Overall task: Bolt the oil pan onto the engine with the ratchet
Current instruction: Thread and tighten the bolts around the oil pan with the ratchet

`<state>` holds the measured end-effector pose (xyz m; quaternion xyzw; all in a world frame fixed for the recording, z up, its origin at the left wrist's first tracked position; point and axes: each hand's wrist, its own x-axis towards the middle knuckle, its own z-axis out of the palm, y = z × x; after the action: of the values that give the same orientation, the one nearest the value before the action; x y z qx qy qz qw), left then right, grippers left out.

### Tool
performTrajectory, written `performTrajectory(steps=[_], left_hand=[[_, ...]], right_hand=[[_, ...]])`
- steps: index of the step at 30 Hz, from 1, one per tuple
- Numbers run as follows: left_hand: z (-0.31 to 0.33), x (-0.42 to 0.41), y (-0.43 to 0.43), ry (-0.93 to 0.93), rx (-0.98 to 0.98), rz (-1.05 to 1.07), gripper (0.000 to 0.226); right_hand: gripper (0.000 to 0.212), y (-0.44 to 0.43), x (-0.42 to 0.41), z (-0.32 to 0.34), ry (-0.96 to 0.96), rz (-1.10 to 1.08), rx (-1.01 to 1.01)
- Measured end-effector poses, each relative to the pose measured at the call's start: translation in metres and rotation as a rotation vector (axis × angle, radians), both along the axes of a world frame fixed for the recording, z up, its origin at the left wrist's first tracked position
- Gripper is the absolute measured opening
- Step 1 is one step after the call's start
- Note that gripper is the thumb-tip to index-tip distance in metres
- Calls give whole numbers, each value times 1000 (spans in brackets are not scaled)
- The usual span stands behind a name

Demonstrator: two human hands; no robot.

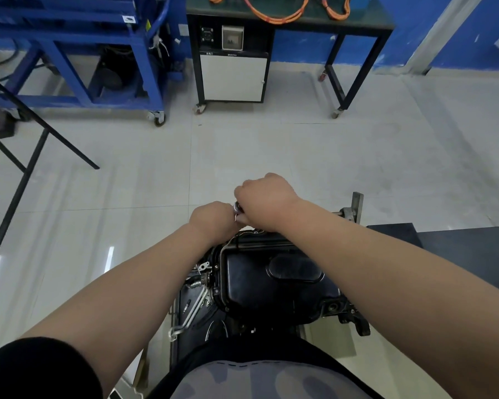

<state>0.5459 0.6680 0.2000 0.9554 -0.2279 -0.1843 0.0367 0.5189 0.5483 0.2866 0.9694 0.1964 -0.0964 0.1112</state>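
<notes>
The black oil pan [260, 280] sits on top of the engine [208, 300], which is held on a stand right in front of me. Both my hands meet at the pan's far edge. My right hand [264, 201] is curled in a fist over the chrome head of the ratchet [237, 208], of which only a small shiny part shows. My left hand [213, 220] is curled beside it, gripping the ratchet from the left. The bolt and the socket are hidden under my hands.
A metal tube [192, 311] runs down the engine's left side. The stand's bracket [355, 208] rises at the right, next to a dark bench top [458, 246]. Farther off stand a blue wheeled frame [78, 53], a black cart with orange cables [288, 21] and slanted black bars [26, 156].
</notes>
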Motion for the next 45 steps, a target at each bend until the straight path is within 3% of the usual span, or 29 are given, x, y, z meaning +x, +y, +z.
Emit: performTrajectory(steps=[2, 4, 6, 9, 12, 14, 16, 19, 22, 25, 29, 32, 34, 37, 40, 42, 45], left_hand=[[0, 2, -1, 52, 24, 33, 20], [1, 3, -1, 98, -7, 52, 15], [-1, 3, -1, 90, -18, -7, 21], [-4, 1, 0, -59, -9, -142, 31], [-2, 4, -2, -48, 0, -77, 34], [1, 7, -7, -9, 13, -29, 24], [1, 10, -8, 33, 4, -26, 20], [2, 11, -8, 18, 21, -102, 30], [1, 11, -8, -78, 60, -234, 35], [4, 14, -4, -53, 14, -142, 35], [7, 18, -2, -9, -36, -102, 25], [4, 15, -2, -32, -26, -164, 34], [2, 13, -2, -73, -14, -212, 35], [3, 17, 1, -82, -25, -197, 33], [7, 20, 4, -26, 4, -195, 30], [8, 19, 5, 9, 8, -221, 25], [6, 18, 4, -6, -18, -267, 29]], right_hand=[[35, 6, -1, -4, 65, -192, 10], [33, 11, 0, -7, 113, -268, 48], [19, 11, 0, -6, 70, -137, 53], [23, -6, 5, -4, 52, 147, 46], [18, -10, 8, 0, 46, 30, 55], [36, -5, 8, -1, 70, -128, 1], [40, -2, 8, -4, 115, -209, -6], [17, -3, 8, -1, 80, -37, -16], [26, -13, 12, 2, 60, 158, -43], [17, -7, 10, 0, 36, 19, -36], [36, 3, 8, -5, 143, -248, -9], [23, -1, 9, -3, 82, -28, -12], [26, -8, 12, -2, 66, 101, 2], [19, -7, 11, -1, 44, 42, 18], [36, 2, 6, -6, 76, -150, -32], [36, 5, 4, -7, 115, -220, 24], [26, 4, 4, -4, 66, -67, 52]])
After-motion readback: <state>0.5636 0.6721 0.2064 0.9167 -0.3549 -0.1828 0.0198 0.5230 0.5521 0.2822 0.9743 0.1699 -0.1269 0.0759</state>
